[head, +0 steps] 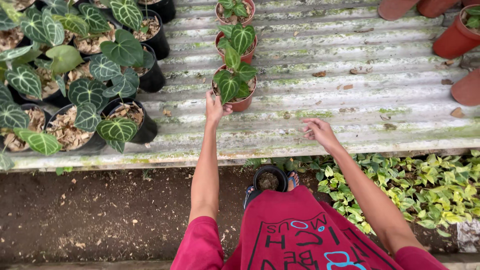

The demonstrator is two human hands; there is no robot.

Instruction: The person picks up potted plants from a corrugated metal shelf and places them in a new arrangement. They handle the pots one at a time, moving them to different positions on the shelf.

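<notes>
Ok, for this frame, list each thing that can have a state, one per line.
left hand: fingers on the rim of the nearest terracotta pot, not closed round it.
right hand: open, empty, over the corrugated bench.
nearest terracotta pot: upright, planted.
small black pot: upright on the ground, soil only.
black pots at left: upright, planted.

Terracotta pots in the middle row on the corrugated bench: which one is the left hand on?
The nearest terracotta-coloured plastic pot, at the front end of the row of three. The left hand touches its rim; the other two sit farther back, untouched.
</notes>
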